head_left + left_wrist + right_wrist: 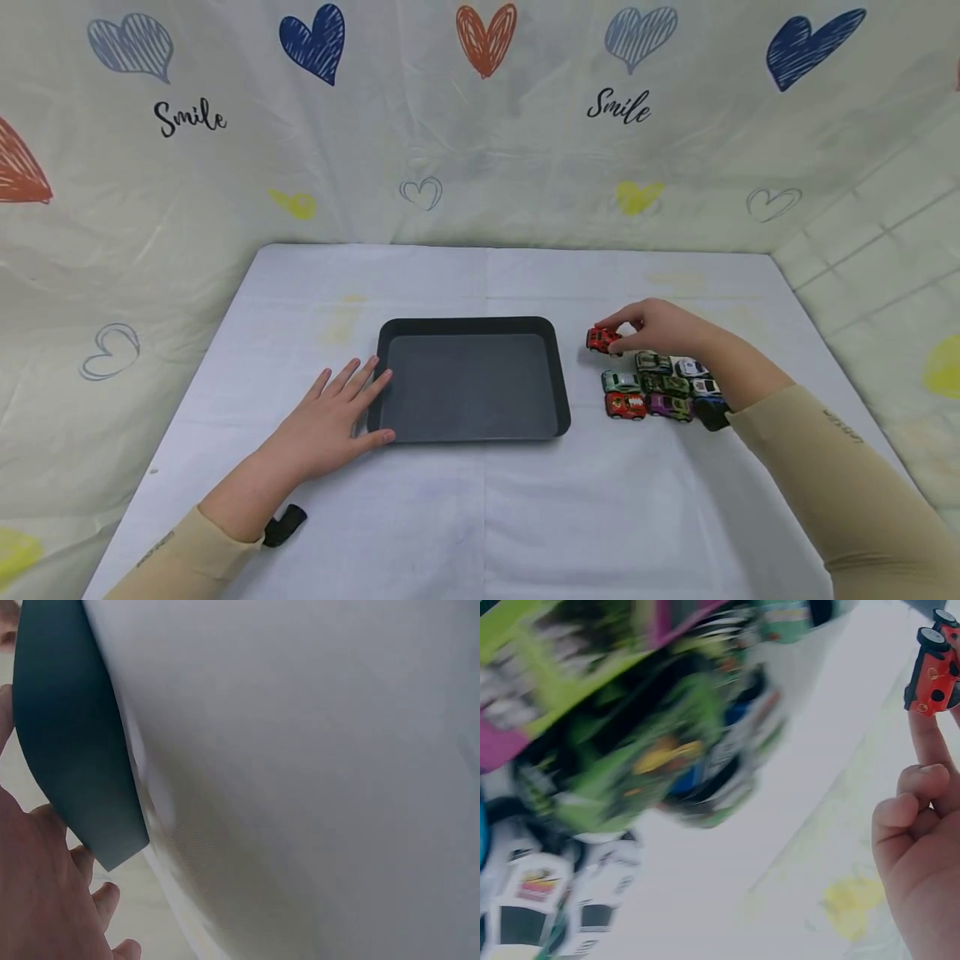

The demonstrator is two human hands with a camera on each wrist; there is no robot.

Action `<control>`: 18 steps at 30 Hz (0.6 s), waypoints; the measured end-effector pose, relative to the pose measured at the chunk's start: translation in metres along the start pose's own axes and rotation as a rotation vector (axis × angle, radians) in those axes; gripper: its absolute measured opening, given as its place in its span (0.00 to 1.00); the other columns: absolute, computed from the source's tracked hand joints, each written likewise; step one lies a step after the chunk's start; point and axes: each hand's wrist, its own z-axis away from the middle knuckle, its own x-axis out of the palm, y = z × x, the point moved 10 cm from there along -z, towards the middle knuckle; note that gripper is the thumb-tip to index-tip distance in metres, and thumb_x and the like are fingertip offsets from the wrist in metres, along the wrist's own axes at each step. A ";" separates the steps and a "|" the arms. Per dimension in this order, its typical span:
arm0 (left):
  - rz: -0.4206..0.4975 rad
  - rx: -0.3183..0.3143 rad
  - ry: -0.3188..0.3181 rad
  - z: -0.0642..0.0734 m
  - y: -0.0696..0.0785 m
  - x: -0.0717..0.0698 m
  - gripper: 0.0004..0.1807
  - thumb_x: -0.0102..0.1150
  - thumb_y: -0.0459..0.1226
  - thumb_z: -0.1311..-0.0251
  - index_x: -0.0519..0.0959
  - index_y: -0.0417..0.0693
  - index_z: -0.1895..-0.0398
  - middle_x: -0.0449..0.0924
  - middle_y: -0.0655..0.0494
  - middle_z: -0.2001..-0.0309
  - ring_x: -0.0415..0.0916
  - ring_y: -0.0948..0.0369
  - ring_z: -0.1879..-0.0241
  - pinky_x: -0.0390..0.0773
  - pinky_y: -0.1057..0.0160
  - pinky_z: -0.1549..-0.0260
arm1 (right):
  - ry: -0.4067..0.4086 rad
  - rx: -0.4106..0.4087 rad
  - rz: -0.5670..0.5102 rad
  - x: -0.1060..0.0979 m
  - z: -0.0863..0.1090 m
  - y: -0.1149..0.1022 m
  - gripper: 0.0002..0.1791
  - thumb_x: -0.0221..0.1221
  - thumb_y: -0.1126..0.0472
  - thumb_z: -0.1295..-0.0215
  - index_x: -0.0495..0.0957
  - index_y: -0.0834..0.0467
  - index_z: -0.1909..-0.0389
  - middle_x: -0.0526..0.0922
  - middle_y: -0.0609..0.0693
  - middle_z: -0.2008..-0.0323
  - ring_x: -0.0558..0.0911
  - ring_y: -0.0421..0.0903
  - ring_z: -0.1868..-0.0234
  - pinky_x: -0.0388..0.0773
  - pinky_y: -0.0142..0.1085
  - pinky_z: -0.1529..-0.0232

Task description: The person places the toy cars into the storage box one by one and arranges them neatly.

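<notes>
A dark grey rectangular tray [472,387] lies in the middle of the table. My left hand [330,425] rests against its left rim with fingers spread; the left wrist view shows the fingers along the tray's outer side [75,742]. To the right of the tray, my right hand [660,329] pinches a red toy car [602,340] between thumb and fingers. That red car [934,671] has black spots in the right wrist view. Just below the hand, several toy cars [666,385] stand close together in rows, partly hidden by the right forearm.
A white cloth [450,517] covers the table. Behind it hangs a pale curtain [525,133] printed with hearts and "Smile". A black strap piece [285,525] shows at the left wrist, and another [711,414] by the right sleeve.
</notes>
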 end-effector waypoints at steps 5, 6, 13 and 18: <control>0.008 0.012 0.008 0.001 0.001 -0.003 0.51 0.41 0.73 0.39 0.48 0.59 0.20 0.39 0.55 0.20 0.38 0.48 0.22 0.40 0.38 0.28 | 0.009 -0.030 -0.026 -0.004 -0.004 -0.020 0.25 0.69 0.49 0.40 0.82 0.50 0.42 0.81 0.54 0.45 0.73 0.48 0.66 0.71 0.39 0.67; 0.012 0.016 0.008 0.001 0.001 -0.003 0.50 0.41 0.73 0.39 0.48 0.59 0.20 0.39 0.54 0.20 0.39 0.47 0.22 0.40 0.38 0.28 | 0.009 -0.034 -0.030 -0.003 -0.005 -0.025 0.24 0.70 0.49 0.40 0.83 0.49 0.42 0.81 0.53 0.45 0.73 0.48 0.65 0.71 0.39 0.66; 0.017 0.020 -0.026 0.000 0.001 -0.003 0.50 0.38 0.74 0.39 0.46 0.59 0.19 0.37 0.55 0.20 0.36 0.49 0.22 0.37 0.40 0.27 | -0.023 -0.087 -0.073 0.005 -0.017 -0.062 0.23 0.70 0.50 0.40 0.83 0.48 0.43 0.82 0.49 0.54 0.70 0.48 0.67 0.68 0.39 0.71; -0.001 0.036 -0.030 -0.002 0.000 -0.003 0.50 0.36 0.75 0.39 0.46 0.60 0.19 0.36 0.57 0.20 0.35 0.50 0.22 0.35 0.41 0.26 | -0.046 -0.120 -0.091 0.010 -0.028 -0.084 0.22 0.71 0.51 0.41 0.84 0.46 0.44 0.81 0.48 0.60 0.69 0.48 0.67 0.67 0.38 0.72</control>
